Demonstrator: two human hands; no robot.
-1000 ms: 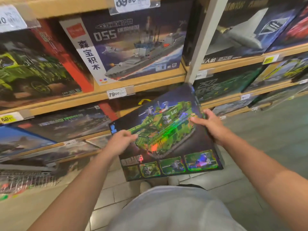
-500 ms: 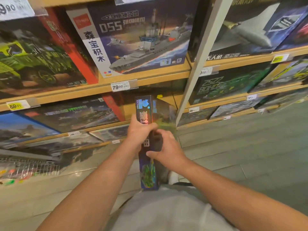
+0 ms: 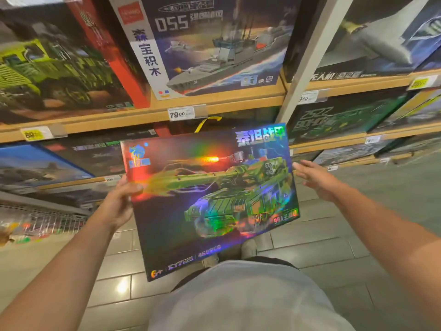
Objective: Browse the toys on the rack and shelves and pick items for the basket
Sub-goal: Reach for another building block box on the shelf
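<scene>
Head view: wire basket (image 3: 43, 225) sits low at far left, under the lowest shelf edge. Left hand (image 3: 117, 206) grips the tank box (image 3: 212, 199) at its left edge, thumb on the printed face, remaining fingers hidden behind. Box is held face-up in front of the shelves (image 3: 214, 101), above the tiled floor (image 3: 334, 259). Right hand (image 3: 315, 177) is just beside the box's right edge, fingers straight and released, contact not clear. Judgement: close the right hand on that edge before carrying; one-sided hold may let the box tilt. Open floor lies right; shelf lips crowd the box's top edge.
</scene>
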